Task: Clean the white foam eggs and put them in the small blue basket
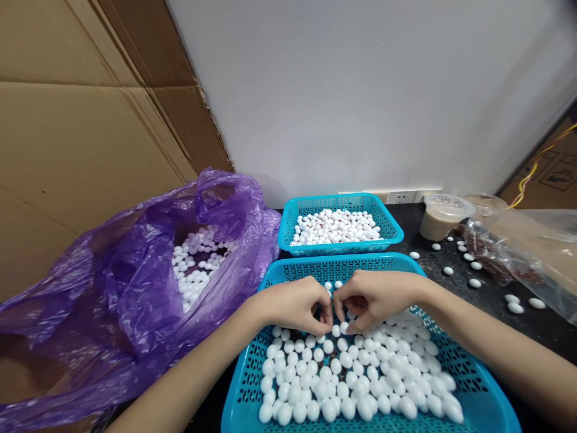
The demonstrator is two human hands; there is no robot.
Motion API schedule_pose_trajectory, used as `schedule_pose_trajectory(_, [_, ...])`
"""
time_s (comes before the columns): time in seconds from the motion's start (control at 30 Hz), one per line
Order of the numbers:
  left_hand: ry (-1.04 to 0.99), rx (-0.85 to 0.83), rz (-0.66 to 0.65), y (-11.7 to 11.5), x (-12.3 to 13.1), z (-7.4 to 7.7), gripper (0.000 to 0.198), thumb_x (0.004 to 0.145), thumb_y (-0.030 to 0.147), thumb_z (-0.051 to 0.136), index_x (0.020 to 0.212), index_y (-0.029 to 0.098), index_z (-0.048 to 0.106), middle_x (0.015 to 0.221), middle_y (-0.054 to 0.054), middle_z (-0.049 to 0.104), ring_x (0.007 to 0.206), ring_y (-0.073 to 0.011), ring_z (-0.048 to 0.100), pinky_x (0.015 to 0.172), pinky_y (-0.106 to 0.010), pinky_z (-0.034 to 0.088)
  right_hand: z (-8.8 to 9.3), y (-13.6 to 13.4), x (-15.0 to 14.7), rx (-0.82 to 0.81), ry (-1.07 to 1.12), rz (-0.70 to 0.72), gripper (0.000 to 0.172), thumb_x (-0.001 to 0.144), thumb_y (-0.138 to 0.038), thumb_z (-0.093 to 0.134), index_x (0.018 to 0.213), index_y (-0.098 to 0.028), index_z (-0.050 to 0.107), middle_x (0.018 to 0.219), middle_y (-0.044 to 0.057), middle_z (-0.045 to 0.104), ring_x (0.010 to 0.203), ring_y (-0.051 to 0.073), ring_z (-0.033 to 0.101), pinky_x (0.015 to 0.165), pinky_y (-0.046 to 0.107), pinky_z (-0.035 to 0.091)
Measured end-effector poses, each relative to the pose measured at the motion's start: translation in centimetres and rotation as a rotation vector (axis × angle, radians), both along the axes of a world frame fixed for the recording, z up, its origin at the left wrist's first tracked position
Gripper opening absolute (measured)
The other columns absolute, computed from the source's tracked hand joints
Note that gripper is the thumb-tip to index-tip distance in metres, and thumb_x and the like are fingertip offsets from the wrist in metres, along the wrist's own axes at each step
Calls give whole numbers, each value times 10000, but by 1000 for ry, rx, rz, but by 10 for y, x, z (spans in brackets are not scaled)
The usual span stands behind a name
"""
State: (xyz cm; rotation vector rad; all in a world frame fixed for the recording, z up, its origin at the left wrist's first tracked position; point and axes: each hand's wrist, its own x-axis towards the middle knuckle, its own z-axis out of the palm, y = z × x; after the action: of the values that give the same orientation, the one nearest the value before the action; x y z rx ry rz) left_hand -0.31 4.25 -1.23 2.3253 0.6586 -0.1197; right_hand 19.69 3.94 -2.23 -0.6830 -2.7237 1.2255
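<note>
A turquoise plastic basket [243,379] in front of me holds a spread of small smooth white balls [325,374]. Both my hands reach into its far half, with their fingertips almost meeting. My left hand [297,304] is curled, thumb and forefinger pinched together; whatever is between them is hidden. Facing it, my right hand [377,297] has thumb and forefinger bent around one white ball [344,328]. Another ball lies just between the two hands. Brown bits show among the balls on the basket floor.
Behind stands a smaller turquoise basket [392,231] of white balls. A purple plastic bag [148,288] with more balls lies open at left, beside cardboard [81,138]. To the right are a lidded cup [439,219], a clear bag with brown contents [489,252] and loose balls on the black tabletop.
</note>
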Motion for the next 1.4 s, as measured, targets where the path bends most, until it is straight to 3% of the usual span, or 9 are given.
schedule_pose_trajectory(0.17, [-62,63,-19,0,1,1,84,746,137,574,692,150,636,560,45,540,504,-65,478,485,-163,339,6,0,2,-74,189,-83,158,683,-170,641,823,-172,569,761,-10,580,652,104,516,566,217,397])
schedule_pose_trajectory(0.33, [-137,58,57,1,0,1,68,785,161,534,801,137,596,584,44,511,501,-70,454,449,-166,313,11,-2,4,-278,405,-136,191,702,-122,609,828,-192,484,804,-10,561,701,107,532,605,226,428])
schedule_pose_trajectory(0.57, [-399,-86,201,1,1,4,54,751,179,608,771,132,592,731,9,603,642,-86,541,601,-188,449,11,2,6,-417,661,-120,208,728,-156,657,788,-187,460,743,-17,513,711,108,509,662,256,429])
schedule_pose_trajectory(0.73, [-557,-248,292,1,3,5,126,731,176,648,832,135,584,805,-16,629,775,-127,615,735,-268,518,5,9,6,-500,868,-198,201,745,-182,679,813,-184,489,780,-6,531,682,97,506,569,222,394])
schedule_pose_trajectory(0.87, [-596,-140,318,3,3,8,54,736,118,619,786,138,628,809,-19,632,784,-120,615,733,-255,511,4,12,5,-516,926,-324,181,767,-191,670,841,-193,505,754,-18,519,554,62,419,462,203,309])
schedule_pose_trajectory(1.03, [-563,-50,313,5,2,8,67,735,89,598,753,139,639,804,-15,640,787,-118,608,705,-233,497,6,12,4,-489,924,-418,148,773,-204,663,827,-194,526,710,-29,496,517,60,404,461,221,299])
schedule_pose_trajectory(1.13, [-495,-30,268,4,2,6,78,765,130,589,822,142,642,826,-17,656,754,-110,609,696,-229,499,6,12,3,-482,919,-456,136,774,-213,662,820,-191,536,719,-27,504,519,60,424,462,222,310])
schedule_pose_trajectory(1.23, [-349,-7,97,2,2,3,142,778,141,584,896,164,660,866,-18,666,767,-115,608,720,-233,494,4,13,3,-482,908,-481,127,779,-212,657,824,-184,542,736,-20,520,529,59,442,461,218,318])
schedule_pose_trajectory(1.4, [-209,82,-67,-1,2,4,319,778,162,593,1088,234,627,1058,-31,625,949,-166,590,872,-293,461,2,16,2,-491,867,-529,139,771,-228,668,807,-178,543,706,-19,538,526,62,454,454,217,319])
